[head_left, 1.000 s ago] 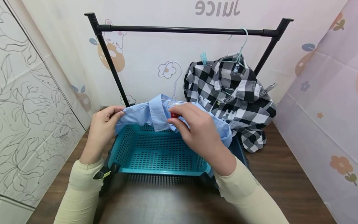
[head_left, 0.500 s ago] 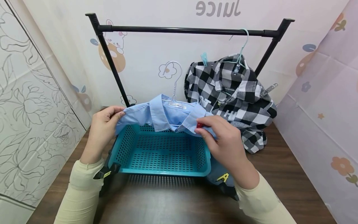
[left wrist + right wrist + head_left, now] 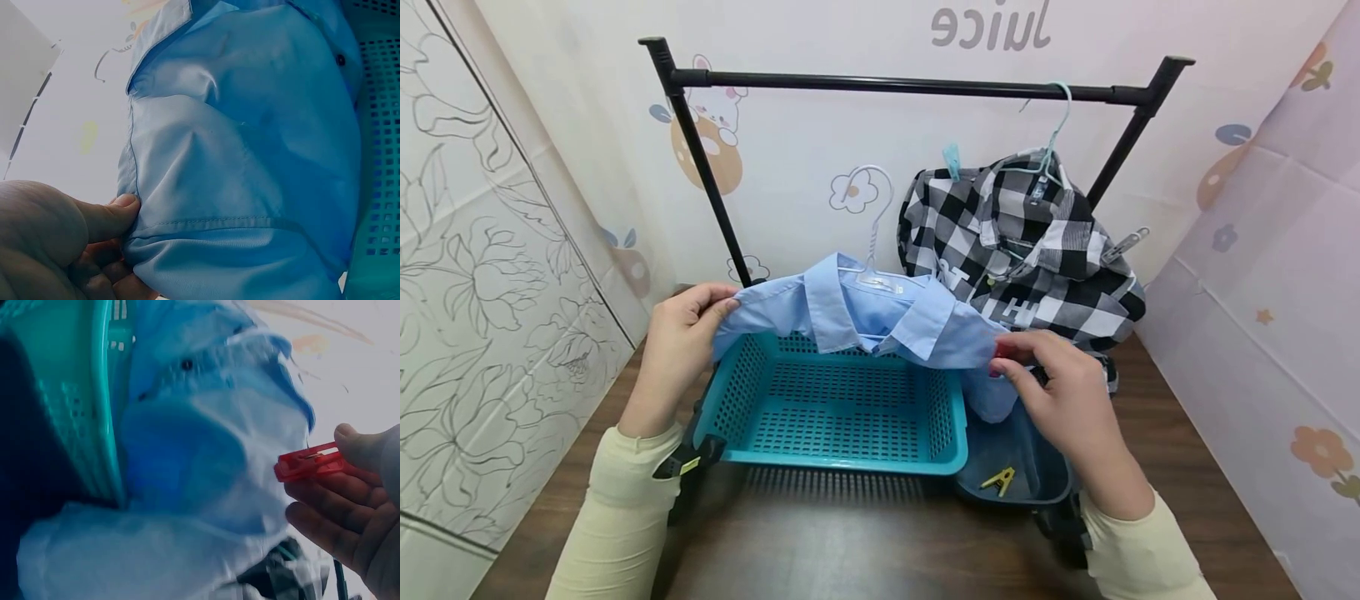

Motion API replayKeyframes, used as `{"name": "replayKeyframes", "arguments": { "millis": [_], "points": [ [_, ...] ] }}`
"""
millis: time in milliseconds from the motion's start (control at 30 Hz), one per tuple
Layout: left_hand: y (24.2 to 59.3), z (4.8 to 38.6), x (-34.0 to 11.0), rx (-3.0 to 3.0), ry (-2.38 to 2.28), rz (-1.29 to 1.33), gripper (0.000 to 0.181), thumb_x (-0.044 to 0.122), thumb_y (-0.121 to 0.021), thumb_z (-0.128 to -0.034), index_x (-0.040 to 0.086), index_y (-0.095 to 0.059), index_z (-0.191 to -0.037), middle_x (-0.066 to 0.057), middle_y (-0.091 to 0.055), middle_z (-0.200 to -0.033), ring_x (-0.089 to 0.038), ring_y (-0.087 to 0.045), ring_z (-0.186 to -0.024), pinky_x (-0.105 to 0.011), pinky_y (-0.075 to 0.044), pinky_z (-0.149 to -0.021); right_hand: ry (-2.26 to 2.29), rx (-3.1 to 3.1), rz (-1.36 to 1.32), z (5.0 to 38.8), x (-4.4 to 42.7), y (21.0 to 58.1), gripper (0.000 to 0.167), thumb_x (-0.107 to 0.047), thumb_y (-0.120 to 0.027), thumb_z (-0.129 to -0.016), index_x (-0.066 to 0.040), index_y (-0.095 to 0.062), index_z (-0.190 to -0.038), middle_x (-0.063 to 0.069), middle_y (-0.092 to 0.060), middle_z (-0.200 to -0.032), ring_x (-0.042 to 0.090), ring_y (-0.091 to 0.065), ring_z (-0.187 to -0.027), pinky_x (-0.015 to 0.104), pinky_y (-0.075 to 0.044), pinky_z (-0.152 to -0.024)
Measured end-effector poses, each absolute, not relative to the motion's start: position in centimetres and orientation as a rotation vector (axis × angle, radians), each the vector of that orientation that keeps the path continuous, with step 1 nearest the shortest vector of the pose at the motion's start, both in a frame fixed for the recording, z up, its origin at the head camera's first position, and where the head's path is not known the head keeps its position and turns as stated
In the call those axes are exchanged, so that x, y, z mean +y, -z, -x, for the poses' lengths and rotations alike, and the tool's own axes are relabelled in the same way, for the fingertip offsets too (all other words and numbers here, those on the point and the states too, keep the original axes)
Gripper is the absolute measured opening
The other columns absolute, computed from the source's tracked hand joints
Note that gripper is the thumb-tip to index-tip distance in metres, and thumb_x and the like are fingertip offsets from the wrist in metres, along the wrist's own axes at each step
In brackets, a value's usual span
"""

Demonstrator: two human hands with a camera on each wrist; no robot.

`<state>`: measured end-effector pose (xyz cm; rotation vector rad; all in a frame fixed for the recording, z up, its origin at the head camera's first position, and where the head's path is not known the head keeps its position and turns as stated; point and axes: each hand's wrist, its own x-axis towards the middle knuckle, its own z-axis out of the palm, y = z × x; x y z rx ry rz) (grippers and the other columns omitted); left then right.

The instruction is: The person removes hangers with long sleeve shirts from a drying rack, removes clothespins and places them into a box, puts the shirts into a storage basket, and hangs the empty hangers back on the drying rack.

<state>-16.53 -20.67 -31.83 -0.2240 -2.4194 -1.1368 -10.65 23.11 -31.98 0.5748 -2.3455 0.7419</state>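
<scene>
Moved outward since the earlier frame: right hand (image 3: 1063, 396), from the collar to the outer shoulder of the blue shirt (image 3: 868, 312), red clip (image 3: 300, 467) and all. Held at the opposite shoulder by the left hand (image 3: 679, 350) — thumb and fingers pinching the cloth. Pinches the red clip in the right hand, close by the shoulder's edge; no telling whether biting fabric. Stretches between both hands, collar midway, draped on a white hanger (image 3: 873, 237) over the far side of the teal basket (image 3: 842, 465). Should handle light, soft and floppy, judging by the thin, creased cloth; may sag or slide along the slick-looking hanger, yet looks unlikely to break. Best taken at the shoulder edges, fabric and hanger arm together. Probably needs a firmer squeeze on the clip — small, stiff, presumably sprung — at the tail end.
</scene>
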Motion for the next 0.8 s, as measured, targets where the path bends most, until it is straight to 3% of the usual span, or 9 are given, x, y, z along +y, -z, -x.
{"name": "replayKeyframes", "arguments": {
  "millis": [100, 300, 500, 800],
  "points": [
    [31.9, 16.6, -20.7, -2.421, 1.142, 0.224, 0.021, 0.025, -0.062, -0.1041, 0.01, -0.076, -0.11, -0.008, -0.076, -0.102, -0.02, -0.062, -0.078, -0.019, -0.045, -0.061, -0.729, -2.411, -0.539, 10.8, 24.3, 32.2, 0.031, -0.004, -0.084, -0.084, -0.009, -0.073, -0.112, 0.001, -0.073, -0.101, 0.009, -0.065, -0.083, 0.006, -0.049, -0.075],
    [32.0, 16.7, -20.8, -2.414, 1.149, 0.231, 0.022, 0.025, -0.062, -0.1039, 0.01, -0.076, -0.11, -0.008, -0.075, -0.101, -0.02, -0.062, -0.076, -0.019, -0.046, -0.06, -0.715, -2.706, -0.577, 11.3, 26.3, 32.5, 0.026, -0.013, -0.079, -0.091, -0.012, -0.072, -0.116, -0.003, -0.072, -0.097, 0.012, -0.066, -0.086, 0.027, -0.059, -0.076],
    [32.1, 16.5, -20.8, -2.414, 1.166, 0.222, 0.022, 0.027, -0.062, -0.1038, 0.011, -0.076, -0.11, -0.007, -0.076, -0.102, -0.02, -0.063, -0.078, -0.018, -0.047, -0.061, -0.773, -2.943, -0.648, 11.9, 27.6, 32.8, 0.027, -0.018, -0.078, -0.093, -0.011, -0.071, -0.118, -0.003, -0.072, -0.099, 0.011, -0.065, -0.086, 0.023, -0.058, -0.074],
    [31.7, 16.4, -21.0, -2.421, 1.161, 0.189, 0.024, 0.027, -0.06, -0.1047, 0.01, -0.076, -0.112, -0.009, -0.075, -0.105, -0.02, -0.065, -0.084, -0.014, -0.048, -0.066, -0.839, -3.168, -0.628, 12.2, 28.8, 32.7, 0.029, -0.024, -0.077, -0.093, -0.008, -0.069, -0.116, -0.002, -0.072, -0.099, 0.012, -0.068, -0.086, 0.029, -0.06, -0.073]
  ]
}}
